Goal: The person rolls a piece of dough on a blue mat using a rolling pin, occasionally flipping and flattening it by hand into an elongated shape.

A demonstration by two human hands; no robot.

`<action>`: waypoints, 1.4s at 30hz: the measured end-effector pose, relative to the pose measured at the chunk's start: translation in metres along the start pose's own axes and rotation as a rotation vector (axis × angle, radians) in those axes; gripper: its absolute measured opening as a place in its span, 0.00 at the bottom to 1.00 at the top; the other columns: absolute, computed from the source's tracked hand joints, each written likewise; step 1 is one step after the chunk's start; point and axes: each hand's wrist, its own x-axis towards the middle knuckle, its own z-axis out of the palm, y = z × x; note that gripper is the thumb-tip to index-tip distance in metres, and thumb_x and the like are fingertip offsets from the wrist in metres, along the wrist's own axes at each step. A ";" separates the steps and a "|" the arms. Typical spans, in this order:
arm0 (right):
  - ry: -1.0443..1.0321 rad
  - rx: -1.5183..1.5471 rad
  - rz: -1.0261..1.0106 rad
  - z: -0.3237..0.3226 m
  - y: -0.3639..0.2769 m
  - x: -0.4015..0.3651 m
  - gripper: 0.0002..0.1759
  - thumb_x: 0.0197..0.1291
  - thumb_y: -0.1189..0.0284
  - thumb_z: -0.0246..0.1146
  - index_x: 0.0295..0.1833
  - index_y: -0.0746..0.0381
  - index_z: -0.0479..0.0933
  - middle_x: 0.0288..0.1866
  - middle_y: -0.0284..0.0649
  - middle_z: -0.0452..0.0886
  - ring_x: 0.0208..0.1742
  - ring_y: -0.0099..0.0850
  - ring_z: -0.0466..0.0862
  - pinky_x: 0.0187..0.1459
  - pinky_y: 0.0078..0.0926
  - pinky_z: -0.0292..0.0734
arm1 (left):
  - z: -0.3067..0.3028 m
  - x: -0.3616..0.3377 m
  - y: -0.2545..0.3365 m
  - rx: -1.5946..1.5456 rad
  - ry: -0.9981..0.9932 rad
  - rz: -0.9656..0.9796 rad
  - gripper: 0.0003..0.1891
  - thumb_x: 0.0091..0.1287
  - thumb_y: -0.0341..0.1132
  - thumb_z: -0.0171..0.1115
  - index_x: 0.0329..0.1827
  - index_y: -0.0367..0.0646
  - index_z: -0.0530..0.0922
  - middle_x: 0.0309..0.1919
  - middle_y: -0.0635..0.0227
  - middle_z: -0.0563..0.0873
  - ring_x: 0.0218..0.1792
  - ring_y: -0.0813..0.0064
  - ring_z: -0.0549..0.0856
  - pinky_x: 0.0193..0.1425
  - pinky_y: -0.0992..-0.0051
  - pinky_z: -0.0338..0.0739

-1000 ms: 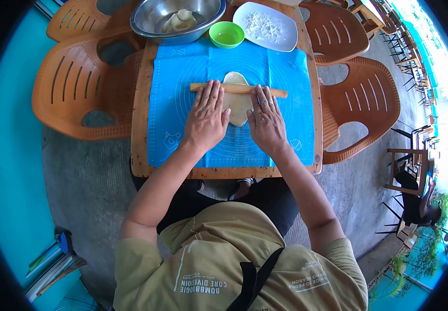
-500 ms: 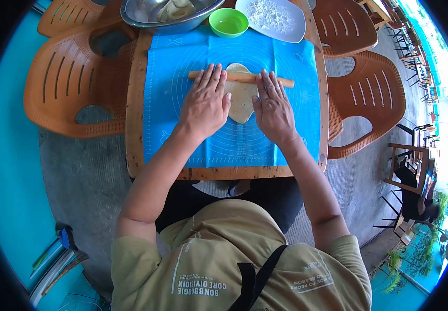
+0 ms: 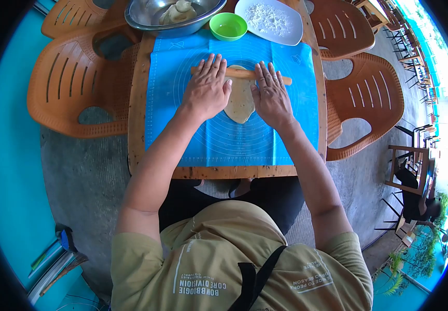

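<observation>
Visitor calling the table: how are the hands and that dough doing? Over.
Left hand and right hand laid open over the rolling pin. Flattened dough under it, on the blue mat. Green bowl beyond, apart from the pin.

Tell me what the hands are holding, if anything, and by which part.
Nothing is gripped: the left hand and right hand lie flat, fingers outstretched across the rolling pin, one toward each end.
</observation>
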 end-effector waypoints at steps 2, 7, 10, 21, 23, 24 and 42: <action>-0.001 -0.003 0.003 0.002 0.003 0.006 0.34 0.85 0.58 0.49 0.87 0.66 0.61 0.89 0.51 0.61 0.91 0.49 0.55 0.90 0.48 0.45 | -0.002 0.008 -0.002 -0.032 -0.055 -0.023 0.35 0.88 0.50 0.36 0.88 0.33 0.57 0.88 0.50 0.59 0.90 0.57 0.53 0.94 0.58 0.43; -0.014 -0.001 0.011 0.006 0.012 0.022 0.35 0.86 0.56 0.46 0.87 0.66 0.60 0.89 0.52 0.62 0.91 0.50 0.54 0.90 0.49 0.44 | 0.012 0.024 -0.012 0.031 -0.009 -0.005 0.35 0.88 0.49 0.35 0.88 0.32 0.55 0.89 0.50 0.58 0.90 0.58 0.52 0.94 0.58 0.41; -0.025 0.010 0.024 0.009 0.016 0.029 0.35 0.86 0.55 0.45 0.87 0.66 0.60 0.89 0.52 0.62 0.91 0.50 0.54 0.90 0.49 0.44 | 0.013 0.034 -0.014 0.028 -0.041 -0.027 0.35 0.87 0.49 0.34 0.88 0.32 0.54 0.89 0.50 0.57 0.90 0.58 0.52 0.94 0.58 0.40; -0.059 -0.017 0.048 0.017 0.030 0.057 0.35 0.87 0.53 0.41 0.86 0.66 0.61 0.89 0.51 0.62 0.91 0.50 0.54 0.90 0.49 0.44 | 0.016 0.063 -0.016 0.061 -0.079 -0.104 0.36 0.85 0.48 0.33 0.87 0.29 0.56 0.88 0.44 0.57 0.90 0.53 0.54 0.94 0.54 0.41; -0.075 -0.007 0.048 0.019 0.032 0.060 0.35 0.87 0.54 0.41 0.86 0.66 0.62 0.89 0.51 0.62 0.91 0.51 0.54 0.90 0.49 0.45 | 0.021 0.065 -0.017 0.076 -0.029 -0.120 0.37 0.84 0.49 0.34 0.87 0.27 0.56 0.88 0.42 0.57 0.89 0.49 0.54 0.93 0.50 0.42; -0.072 -0.008 0.048 0.019 0.032 0.061 0.35 0.87 0.54 0.41 0.86 0.66 0.62 0.89 0.51 0.62 0.91 0.51 0.54 0.90 0.49 0.45 | 0.020 0.066 -0.016 0.077 -0.027 -0.119 0.37 0.84 0.49 0.34 0.87 0.27 0.56 0.88 0.42 0.57 0.89 0.49 0.54 0.93 0.50 0.42; -0.119 0.023 0.127 0.020 0.035 0.080 0.37 0.86 0.52 0.39 0.84 0.69 0.64 0.89 0.54 0.61 0.91 0.52 0.54 0.90 0.50 0.45 | 0.021 0.082 -0.020 -0.066 -0.026 -0.228 0.40 0.83 0.54 0.45 0.85 0.27 0.58 0.87 0.42 0.58 0.89 0.47 0.52 0.91 0.42 0.38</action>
